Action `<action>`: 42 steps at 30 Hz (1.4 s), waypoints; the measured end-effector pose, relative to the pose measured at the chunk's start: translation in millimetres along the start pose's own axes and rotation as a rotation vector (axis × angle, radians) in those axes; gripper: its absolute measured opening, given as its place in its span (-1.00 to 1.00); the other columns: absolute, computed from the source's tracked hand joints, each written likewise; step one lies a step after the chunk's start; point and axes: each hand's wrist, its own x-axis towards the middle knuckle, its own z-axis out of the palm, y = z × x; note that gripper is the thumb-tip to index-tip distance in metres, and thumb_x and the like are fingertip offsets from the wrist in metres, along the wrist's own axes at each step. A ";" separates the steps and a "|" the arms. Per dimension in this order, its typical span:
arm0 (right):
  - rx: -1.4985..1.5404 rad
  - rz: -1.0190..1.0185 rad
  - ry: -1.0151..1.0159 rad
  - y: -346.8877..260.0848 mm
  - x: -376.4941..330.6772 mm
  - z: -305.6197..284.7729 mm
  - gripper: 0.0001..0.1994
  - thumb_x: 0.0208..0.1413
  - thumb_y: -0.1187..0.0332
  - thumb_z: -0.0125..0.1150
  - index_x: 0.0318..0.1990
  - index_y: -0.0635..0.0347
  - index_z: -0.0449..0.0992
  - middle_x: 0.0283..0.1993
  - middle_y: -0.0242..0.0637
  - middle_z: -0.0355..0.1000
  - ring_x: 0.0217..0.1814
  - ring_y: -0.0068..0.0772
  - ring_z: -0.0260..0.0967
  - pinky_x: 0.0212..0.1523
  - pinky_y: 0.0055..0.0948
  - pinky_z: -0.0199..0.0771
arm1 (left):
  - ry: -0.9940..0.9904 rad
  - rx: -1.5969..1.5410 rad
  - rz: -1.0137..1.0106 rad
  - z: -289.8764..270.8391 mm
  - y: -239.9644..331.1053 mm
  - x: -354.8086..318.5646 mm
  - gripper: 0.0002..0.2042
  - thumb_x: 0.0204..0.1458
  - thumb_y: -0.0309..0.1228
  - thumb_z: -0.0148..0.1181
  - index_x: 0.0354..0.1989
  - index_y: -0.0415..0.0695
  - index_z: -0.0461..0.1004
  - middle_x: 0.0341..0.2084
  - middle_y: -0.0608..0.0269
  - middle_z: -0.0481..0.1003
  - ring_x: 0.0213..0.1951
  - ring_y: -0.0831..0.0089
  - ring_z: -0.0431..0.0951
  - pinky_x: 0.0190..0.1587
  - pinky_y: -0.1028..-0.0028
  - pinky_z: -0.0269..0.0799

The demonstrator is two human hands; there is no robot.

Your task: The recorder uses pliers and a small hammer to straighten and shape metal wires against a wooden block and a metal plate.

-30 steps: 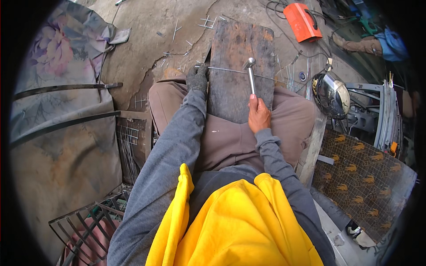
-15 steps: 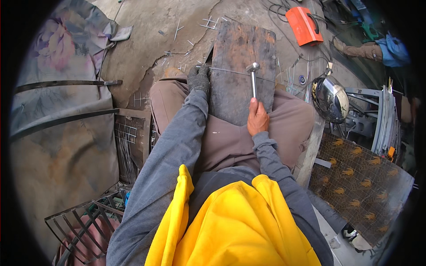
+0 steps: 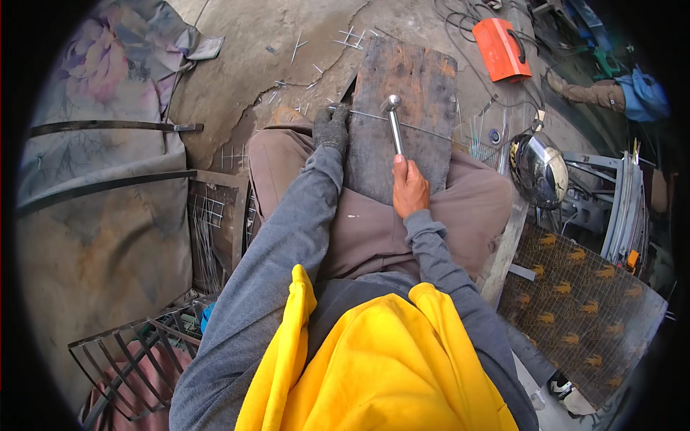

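Note:
A scorched, dark wooden board lies in front of me between my bent legs, its near end at my lap. Across it runs a thin metal rod. At the board's left edge, my left hand, in a dark grey knit glove, is closed round the rod's left end. My bare right hand grips a hammer by its shiny metal handle. The hammer's rounded head is over the rod, near the middle of the board; whether it touches the rod I cannot tell.
Short rod pieces and a small welded grid lie on the ground beyond the board. An orange box-shaped machine with cables stands far right. Nearer are a shiny welding helmet and a patterned panel. Left hangs a stained cloth.
My right hand and the hammer have moved left along the rod, toward my left hand. My left hand keeps its hold on the rod's end. The whole view has shifted slightly.

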 end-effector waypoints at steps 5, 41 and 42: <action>0.005 -0.028 0.019 -8.3 5.8 0.6 -0.45 0.30 -0.10 -0.17 -0.41 0.28 0.38 -0.45 0.12 0.44 -0.32 0.28 0.39 -0.25 0.07 0.31 | -0.009 -0.024 0.075 0.8 2.4 0.6 -0.79 0.12 -0.34 0.18 -0.18 -0.22 0.53 -0.50 0.33 0.49 -0.49 0.57 0.39 -0.43 0.54 0.30; 0.044 -0.028 0.057 -17.0 1.3 -10.9 -0.49 0.29 -0.06 -0.09 -0.44 0.27 0.37 -0.51 0.02 0.41 -0.43 0.12 0.37 -0.36 -0.06 0.32 | -0.033 -0.358 -0.123 2.5 22.3 -10.3 -0.83 0.03 -0.33 0.30 -0.42 -0.17 0.53 -0.61 0.34 0.48 -0.61 0.57 0.36 -0.56 0.51 0.25; 0.064 -0.067 0.080 -19.7 0.0 -8.9 -0.51 0.30 -0.03 -0.07 -0.41 0.28 0.40 -0.52 -0.06 0.40 -0.49 -0.05 0.37 -0.37 -0.18 0.35 | -0.038 -0.359 -0.105 2.8 22.7 -10.6 -0.83 0.03 -0.33 0.30 -0.42 -0.17 0.53 -0.61 0.34 0.48 -0.61 0.57 0.36 -0.56 0.51 0.25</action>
